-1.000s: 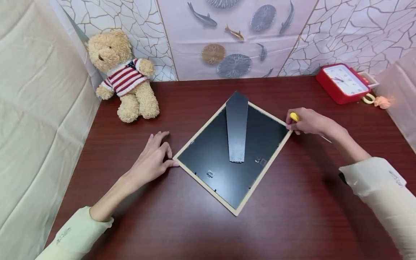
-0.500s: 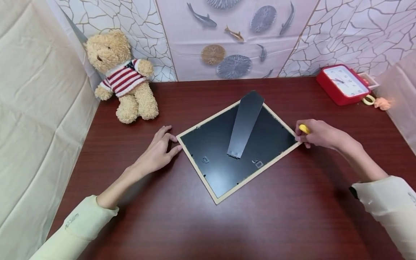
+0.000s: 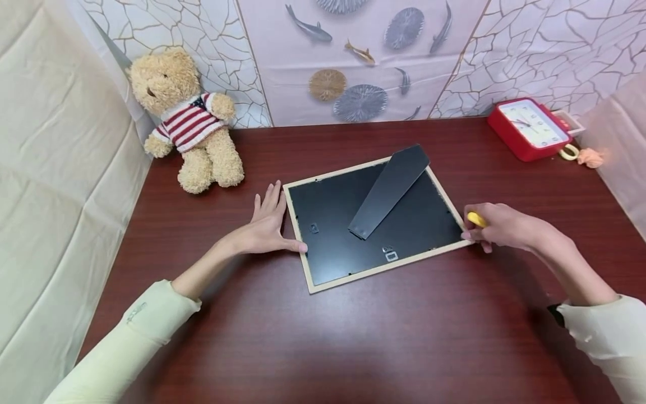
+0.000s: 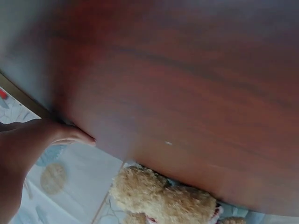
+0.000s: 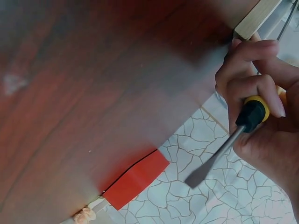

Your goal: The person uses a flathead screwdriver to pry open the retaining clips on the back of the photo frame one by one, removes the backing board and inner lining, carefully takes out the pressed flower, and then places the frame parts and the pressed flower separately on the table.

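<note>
Counted on the red-brown table: one picture frame, one teddy bear, one red clock; on the frame's back, one easel leg and two metal hangers. Lies back-up near the middle, between two hands set well apart. Runs lengthwise from left to right, right end slightly farther back; easel leg aimed broad end toward the far right corner, past the rim. At the left short edge, the left hand with nearly straight fingers and thumb on the rim. At the near right corner, the right hand, clenched round one screwdriver; cannot tell whether also pinching the frame. Visible only from the right wrist: dark collar and flat steel blade; from the head, just yellow handle.
</note>
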A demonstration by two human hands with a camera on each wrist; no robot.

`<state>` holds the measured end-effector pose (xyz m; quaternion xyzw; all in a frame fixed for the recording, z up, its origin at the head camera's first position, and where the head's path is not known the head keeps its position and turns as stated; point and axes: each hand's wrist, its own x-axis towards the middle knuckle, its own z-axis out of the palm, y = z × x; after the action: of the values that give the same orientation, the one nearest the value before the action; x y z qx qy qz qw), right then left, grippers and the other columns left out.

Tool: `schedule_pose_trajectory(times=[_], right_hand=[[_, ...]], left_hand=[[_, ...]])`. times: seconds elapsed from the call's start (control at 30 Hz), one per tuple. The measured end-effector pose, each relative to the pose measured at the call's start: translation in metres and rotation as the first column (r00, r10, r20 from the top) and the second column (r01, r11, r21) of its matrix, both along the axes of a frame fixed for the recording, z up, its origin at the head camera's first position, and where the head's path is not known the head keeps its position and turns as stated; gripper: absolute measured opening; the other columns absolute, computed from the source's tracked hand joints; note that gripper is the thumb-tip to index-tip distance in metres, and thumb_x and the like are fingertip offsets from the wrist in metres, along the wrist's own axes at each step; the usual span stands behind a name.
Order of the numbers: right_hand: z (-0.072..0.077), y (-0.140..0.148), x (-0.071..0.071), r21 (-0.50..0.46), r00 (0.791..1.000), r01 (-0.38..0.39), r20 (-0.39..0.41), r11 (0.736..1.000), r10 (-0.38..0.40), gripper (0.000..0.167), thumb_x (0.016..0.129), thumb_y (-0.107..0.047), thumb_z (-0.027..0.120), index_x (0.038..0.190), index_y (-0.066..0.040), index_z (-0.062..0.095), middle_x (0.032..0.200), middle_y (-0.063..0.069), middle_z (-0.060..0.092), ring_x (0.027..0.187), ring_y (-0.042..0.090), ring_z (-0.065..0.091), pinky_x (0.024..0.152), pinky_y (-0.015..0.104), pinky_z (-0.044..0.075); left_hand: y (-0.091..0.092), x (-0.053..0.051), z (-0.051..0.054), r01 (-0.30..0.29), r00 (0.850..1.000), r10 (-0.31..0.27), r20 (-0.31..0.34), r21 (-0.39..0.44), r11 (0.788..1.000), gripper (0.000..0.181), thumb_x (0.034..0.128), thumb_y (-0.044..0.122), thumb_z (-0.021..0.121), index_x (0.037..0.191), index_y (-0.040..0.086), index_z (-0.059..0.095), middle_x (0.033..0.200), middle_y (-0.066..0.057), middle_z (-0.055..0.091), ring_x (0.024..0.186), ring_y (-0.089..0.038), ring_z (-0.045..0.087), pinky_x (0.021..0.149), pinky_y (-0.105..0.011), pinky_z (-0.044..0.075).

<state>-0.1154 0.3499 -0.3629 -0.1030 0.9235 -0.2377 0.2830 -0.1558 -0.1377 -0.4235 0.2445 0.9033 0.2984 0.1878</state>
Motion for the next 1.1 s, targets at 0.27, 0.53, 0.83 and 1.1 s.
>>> schedule_pose_trajectory(times=[0.27, 0.53, 0.83, 1.1], right_hand=[[-0.003, -0.002, 0.017, -0.002, 0.999, 0.025, 0.045, 1.0, -0.025, 0.019, 0.101, -0.01, 0.076, 0.094, -0.004, 0.059, 0.074, 0.002, 0.06, 0.059, 0.016, 0.062, 0.062, 0.027, 0.048], [-0.003, -0.006, 0.035, -0.004, 0.997, 0.033, 0.077, 0.999, -0.033, 0.021, 0.101, -0.011, 0.076, 0.091, -0.005, 0.058, 0.077, 0.002, 0.06, 0.057, 0.016, 0.059, 0.059, 0.027, 0.049], [0.004, -0.009, 0.045, 0.08, 0.999, 0.012, -0.041, 0.997, -0.009, 0.025, 0.1, -0.013, 0.079, 0.089, -0.004, 0.059, 0.075, 0.002, 0.057, 0.066, 0.016, 0.057, 0.062, 0.027, 0.044], [0.041, -0.031, 0.061, -0.266, 0.784, 0.155, -0.553, 0.951, -0.282, 0.01, 0.103, -0.01, 0.076, 0.112, -0.007, 0.079, 0.096, -0.012, 0.072, 0.079, 0.003, 0.059, 0.069, 0.015, 0.044]], left_hand=[[0.011, -0.014, 0.013, 0.059, 0.998, -0.054, 0.034, -0.171, 0.984, 0.157, 0.0762, 0.055, 0.098, 0.169, -0.01, -0.011, 0.178, -0.026, -0.027, 0.166, -0.041, -0.027, 0.129, -0.068, -0.021], [0.012, -0.039, 0.01, 0.123, 0.992, -0.116, 0.043, -0.271, 0.955, 0.156, 0.0778, 0.057, 0.097, 0.172, -0.004, -0.012, 0.179, -0.018, -0.031, 0.167, -0.039, -0.026, 0.126, -0.071, -0.024], [0.014, -0.037, 0.027, 0.146, 0.989, -0.136, 0.058, -0.223, 0.964, 0.151, 0.0812, 0.05, 0.096, 0.172, -0.004, -0.01, 0.182, -0.021, -0.022, 0.169, -0.041, -0.019, 0.129, -0.073, -0.014], [0.007, -0.042, 0.013, 0.228, 0.974, -0.222, 0.053, -0.169, 0.959, 0.154, 0.081, 0.067, 0.09, 0.173, 0.003, -0.015, 0.181, -0.017, -0.026, 0.167, -0.034, -0.029, 0.128, -0.07, -0.021]])
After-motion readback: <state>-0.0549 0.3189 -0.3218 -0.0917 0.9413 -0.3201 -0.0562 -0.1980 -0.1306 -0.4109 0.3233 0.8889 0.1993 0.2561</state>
